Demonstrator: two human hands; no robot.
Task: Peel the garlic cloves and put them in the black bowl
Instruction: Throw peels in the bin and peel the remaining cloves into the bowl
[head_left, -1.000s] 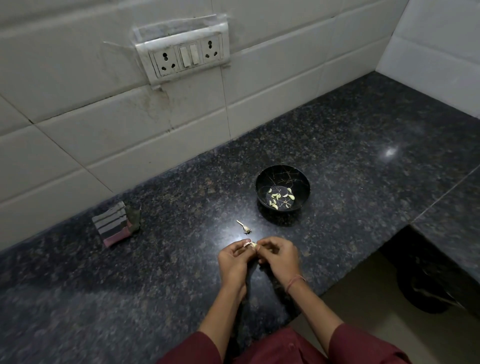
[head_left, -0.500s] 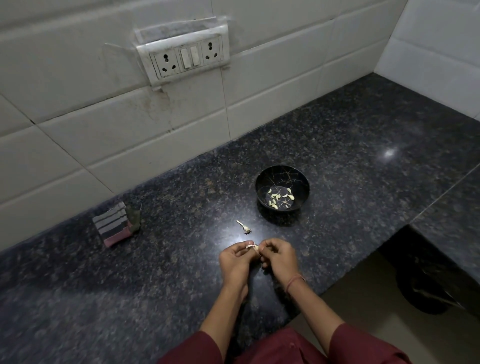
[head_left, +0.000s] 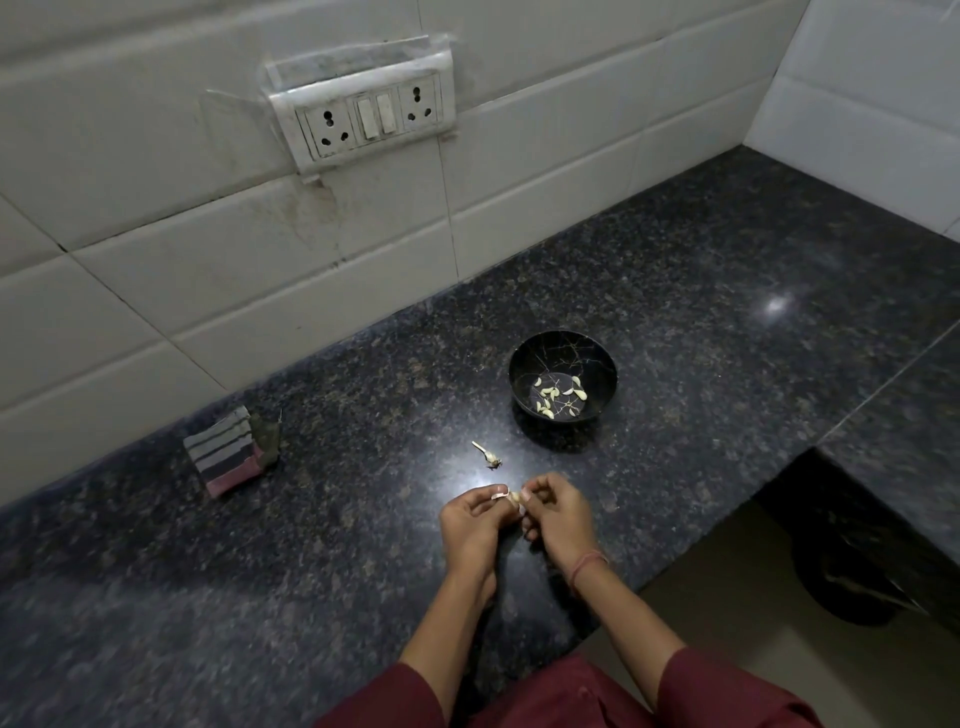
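A small pale garlic clove (head_left: 513, 498) is pinched between the fingertips of both hands just above the dark granite counter. My left hand (head_left: 470, 525) holds its left end, where a strip of skin sticks out. My right hand (head_left: 558, 512) grips its right end with curled fingers. The black bowl (head_left: 597, 364) stands beyond the hands, slightly to the right, with several peeled cloves (head_left: 558, 397) on its bottom. A bare garlic stem with root (head_left: 488, 457) lies on the counter between hands and bowl.
A striped folded cloth (head_left: 228, 457) lies at the left near the tiled wall. A socket plate (head_left: 363, 117) is mounted on the wall. The counter edge steps away at the right, with a dark round object (head_left: 852, 587) on the floor below.
The hands stay in the same place; the fingertips have shifted slightly on the clove and a bit more of it shows between them.
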